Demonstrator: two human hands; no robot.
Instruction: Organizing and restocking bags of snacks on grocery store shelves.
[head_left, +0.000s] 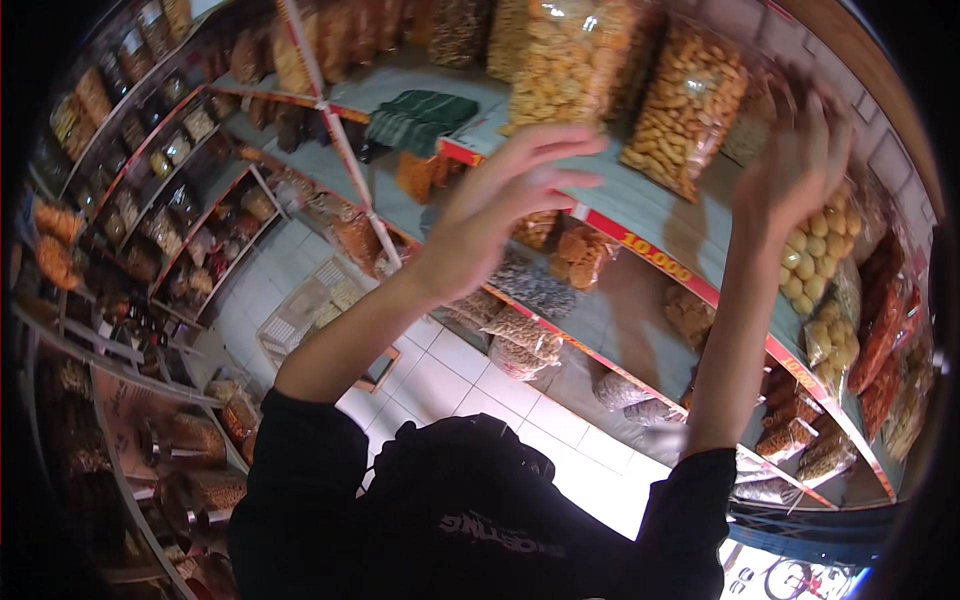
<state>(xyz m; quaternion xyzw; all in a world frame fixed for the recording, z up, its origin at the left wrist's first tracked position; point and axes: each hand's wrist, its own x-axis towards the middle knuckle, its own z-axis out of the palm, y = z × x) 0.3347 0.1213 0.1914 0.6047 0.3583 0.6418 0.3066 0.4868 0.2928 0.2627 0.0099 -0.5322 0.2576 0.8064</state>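
My left hand (514, 199) is raised in front of the shelf's front edge, fingers spread, with nothing in it. Its fingertips are nearest to a tall clear bag of yellow puffed snacks (570, 67). My right hand (795, 161) reaches over the same shelf (664, 217), blurred, its fingers stretched out and apart; I see nothing in its grasp. Between the hands a clear bag of peanuts in their shells (690, 105) leans on the shelf. A bag of pale snacks (750, 124) is partly hidden by my right hand. Below it sits a bag of round, pale yellow snacks (821, 247).
A folded green cloth (424, 120) hangs over the shelf edge. Red price strips (652, 251) run along the front. Lower shelves hold bagged snacks (525, 341). A plastic crate (300, 300) stands on the tiled floor (480, 397). Behind at left are shelves with jars (184, 442).
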